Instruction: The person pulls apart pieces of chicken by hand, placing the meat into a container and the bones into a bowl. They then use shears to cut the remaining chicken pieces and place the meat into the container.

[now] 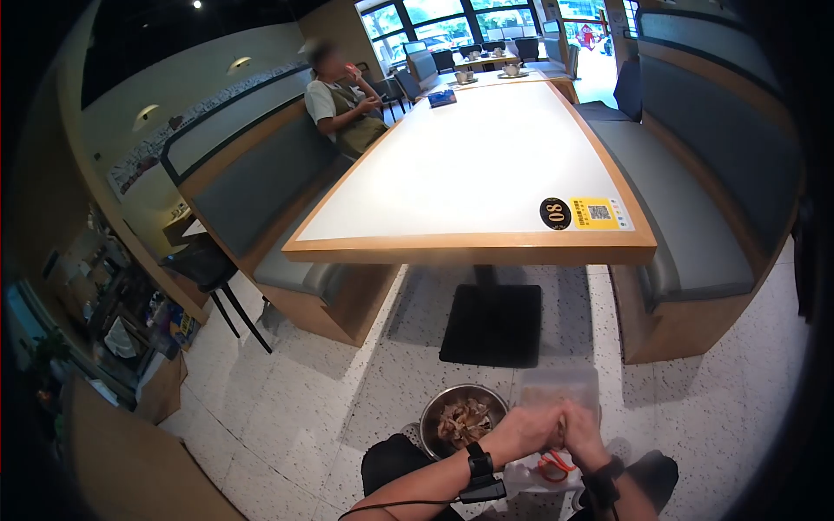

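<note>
My left hand [527, 429] and my right hand [585, 431] meet above a translucent plastic container [580, 379]. Both have their fingers closed together around something small and brownish, too hidden to name. Left of them, a round metal bowl [426, 424] on the floor holds brownish pieces of food [463, 422], perhaps meat or mushroom. Scissors with orange-red handles [553, 467] lie just below my hands, on a whitish surface.
A long white table [469, 165] with a wooden edge stands ahead on a black base [492, 326]. Grey bench seats [686, 208] flank it. A person [343, 104] sits at the left bench. A black stool [208, 265] stands further left.
</note>
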The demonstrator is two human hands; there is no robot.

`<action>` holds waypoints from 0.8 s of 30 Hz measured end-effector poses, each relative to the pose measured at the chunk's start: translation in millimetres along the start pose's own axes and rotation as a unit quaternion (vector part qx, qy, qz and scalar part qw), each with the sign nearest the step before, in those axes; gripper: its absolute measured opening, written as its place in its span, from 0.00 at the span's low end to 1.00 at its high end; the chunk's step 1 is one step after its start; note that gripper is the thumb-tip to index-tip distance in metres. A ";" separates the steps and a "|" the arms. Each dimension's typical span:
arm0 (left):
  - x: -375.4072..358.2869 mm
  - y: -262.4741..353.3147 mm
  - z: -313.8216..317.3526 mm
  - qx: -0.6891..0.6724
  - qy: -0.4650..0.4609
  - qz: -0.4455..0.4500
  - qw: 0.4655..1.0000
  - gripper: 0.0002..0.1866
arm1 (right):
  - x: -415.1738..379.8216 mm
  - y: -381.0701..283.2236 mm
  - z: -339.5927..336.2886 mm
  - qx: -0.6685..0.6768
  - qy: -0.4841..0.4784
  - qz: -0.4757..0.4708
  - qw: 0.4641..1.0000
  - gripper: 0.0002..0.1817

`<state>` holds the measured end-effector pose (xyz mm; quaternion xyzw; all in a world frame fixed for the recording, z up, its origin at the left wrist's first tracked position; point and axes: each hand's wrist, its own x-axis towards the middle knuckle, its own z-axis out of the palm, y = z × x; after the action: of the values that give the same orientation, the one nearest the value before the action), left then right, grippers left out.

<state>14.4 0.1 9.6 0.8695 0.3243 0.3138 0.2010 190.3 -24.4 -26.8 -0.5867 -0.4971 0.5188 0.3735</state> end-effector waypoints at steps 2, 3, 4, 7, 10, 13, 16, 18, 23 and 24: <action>0.8 4.5 -3.4 -0.007 -0.003 -0.015 1.000 0.09 | 4.5 11.3 2.8 -0.080 0.018 -0.096 0.992 0.24; -2.4 -2.0 0.8 0.017 -0.005 -0.025 1.000 0.09 | 5.7 13.2 2.4 -0.155 0.036 -0.200 0.967 0.24; -5.7 -7.9 8.4 0.035 -0.009 -0.032 0.999 0.08 | 2.2 -0.6 3.2 -0.121 0.007 -0.172 0.978 0.23; -9.7 -7.6 1.8 0.053 -0.051 -0.071 0.995 0.09 | -3.2 -26.1 1.2 -0.073 -0.063 -0.152 0.984 0.22; -9.8 -5.1 -7.6 0.060 -0.020 0.000 0.998 0.08 | -5.4 -31.1 -0.4 0.098 -0.126 0.039 0.986 0.21; -6.4 3.7 -8.9 -0.007 0.000 -0.079 0.997 0.07 | -6.1 -33.5 0.8 0.129 -0.144 0.006 0.981 0.17; -1.4 9.8 -11.4 -0.005 0.010 -0.087 0.996 0.08 | -6.3 -32.0 4.9 0.117 -0.122 -0.029 0.985 0.18; -1.2 12.6 -10.0 0.022 0.016 -0.103 0.994 0.07 | -11.6 -38.5 12.8 0.101 -0.076 -0.017 0.992 0.19; 0.3 12.6 -1.0 0.070 0.047 -0.123 0.989 0.06 | -0.9 -25.4 23.8 -0.044 0.043 -0.129 0.990 0.22; 1.6 12.1 1.4 0.057 0.058 -0.129 0.988 0.06 | 0.4 -26.3 23.9 -0.061 0.055 -0.115 0.990 0.22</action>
<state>21.5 -7.6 16.0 0.8105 0.4625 0.3161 0.1710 161.7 -19.9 -6.2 -0.5753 -0.5703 0.4081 0.4210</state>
